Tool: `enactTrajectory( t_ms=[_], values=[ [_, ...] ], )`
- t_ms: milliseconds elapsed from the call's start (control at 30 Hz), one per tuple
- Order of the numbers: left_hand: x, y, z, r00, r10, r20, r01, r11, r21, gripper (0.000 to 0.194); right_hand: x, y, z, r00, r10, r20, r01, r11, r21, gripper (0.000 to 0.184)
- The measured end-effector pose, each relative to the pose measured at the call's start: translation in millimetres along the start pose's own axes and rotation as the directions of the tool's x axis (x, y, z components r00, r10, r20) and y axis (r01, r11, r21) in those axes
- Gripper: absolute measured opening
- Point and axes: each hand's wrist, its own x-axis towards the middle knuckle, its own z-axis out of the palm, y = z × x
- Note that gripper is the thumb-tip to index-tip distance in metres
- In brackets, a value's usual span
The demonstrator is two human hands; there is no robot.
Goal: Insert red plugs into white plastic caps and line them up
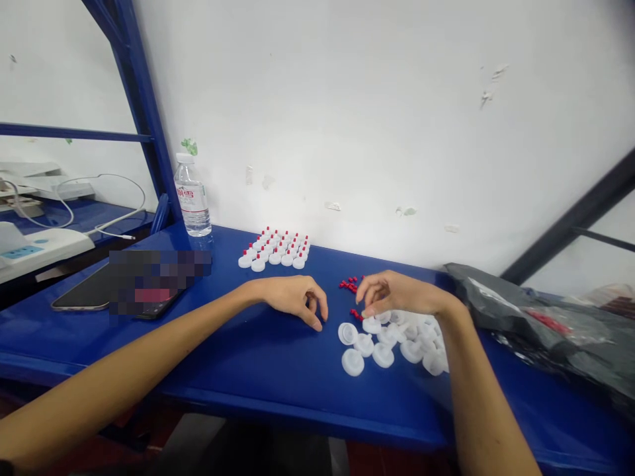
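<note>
My left hand [299,301] rests over the middle of the blue table, fingers loosely curved, with a gap between thumb and forefinger and nothing visible in it. To its right, my right hand [394,294] hovers at the edge of a heap of white plastic caps [383,355]. Its thumb and fingers are bent and apart, and the thumb tip is just above one white cap [371,324]; whether they touch I cannot tell. Small red tips [348,285] lie scattered beside those fingers. Behind my left hand stand rows of white caps with red tips [275,256] on top.
A water bottle [192,198] stands by the wall at the back left. A dark phone [82,291] and a partly blurred item lie on the left. A black plastic bag [526,324] covers the right side. Blue table [238,377] shows in front.
</note>
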Motion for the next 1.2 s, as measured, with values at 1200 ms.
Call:
enactTrajectory(
  t_ms=[1200],
  values=[
    [11,0,5.2,0.783,-0.284,-0.553,0.016,0.898,-0.439,0.036,46,15,29,0.941,-0.168,-0.295,0.058,0.935,-0.349,0.046]
  ],
)
